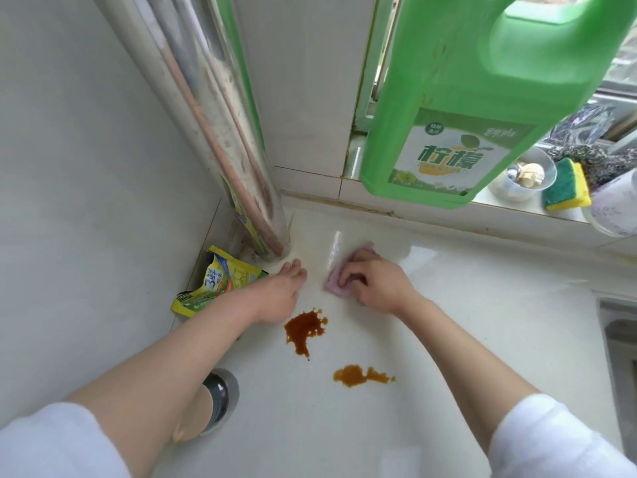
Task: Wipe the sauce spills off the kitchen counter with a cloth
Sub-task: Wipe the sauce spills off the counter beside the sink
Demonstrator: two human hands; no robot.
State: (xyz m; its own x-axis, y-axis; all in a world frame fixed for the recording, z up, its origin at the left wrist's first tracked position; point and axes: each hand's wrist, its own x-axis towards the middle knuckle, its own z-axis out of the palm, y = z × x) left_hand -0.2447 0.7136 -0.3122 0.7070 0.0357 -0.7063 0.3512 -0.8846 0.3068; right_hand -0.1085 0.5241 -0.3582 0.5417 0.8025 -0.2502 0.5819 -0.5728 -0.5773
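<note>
A pale pink cloth (pixel 336 282) lies on the white counter (pixel 465 305) near the back wall. My right hand (pixel 375 284) grips it with curled fingers and presses it down. Beside it, my left hand (pixel 279 294) rests flat on the counter with straight fingers, holding nothing. Two brown sauce spills sit nearer to me: a dark one (pixel 305 329) just below my left hand, and a lighter orange one (pixel 358 375) further forward. A faint wet smear shows on the counter behind the cloth.
A yellow-green seasoning packet (pixel 213 281) lies in the left corner by a foil-wrapped pipe (pixel 227 139). A big green detergent jug (pixel 465 108) hangs close to the camera. On the windowsill are a sponge (pixel 565 186) and a small bowl (pixel 524 177). A sink edge (pixel 617 339) is at right.
</note>
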